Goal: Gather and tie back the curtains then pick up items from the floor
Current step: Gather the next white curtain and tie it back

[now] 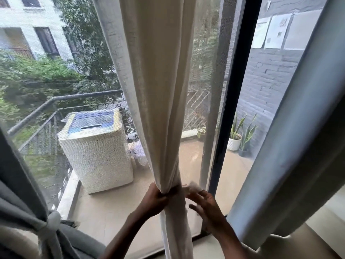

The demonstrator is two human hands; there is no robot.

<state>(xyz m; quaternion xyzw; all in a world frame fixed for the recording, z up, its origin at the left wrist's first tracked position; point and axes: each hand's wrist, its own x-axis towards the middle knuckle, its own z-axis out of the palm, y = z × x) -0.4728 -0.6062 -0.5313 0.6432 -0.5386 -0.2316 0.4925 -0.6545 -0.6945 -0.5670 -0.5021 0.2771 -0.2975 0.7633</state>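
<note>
**Head view through a balcony window.** The cream curtain (156,90) is hanging at the centre of the pane, its folds narrowing into a tight waist low in the frame. The left hand (158,198) is gripping this waist from the left side. Its grip is clamped on the cloth, with the fingers curling round the bunched folds. The right hand (207,204) is hovering just beside the waist on the right, its grip apart and its fingers spreading and blurred. A small pale strip (194,185) is showing just beyond its fingertips; whether they are touching it cannot be told. Below the waist the cream cloth is falling straight towards the sill.

At lower left a grey curtain (22,212) is sitting already gathered, with a pale tie (51,222) binding it in a knot. At right a second grey curtain (291,128) is hanging loose and slanting across the frame. A dark window frame (231,101) is standing between the cream curtain and this one.

Outside, a washing machine (97,148) is standing on the balcony floor near the railing (37,113). Potted plants (237,137) are standing against a grey brick wall (270,77). Trees and a pale building are filling the background
</note>
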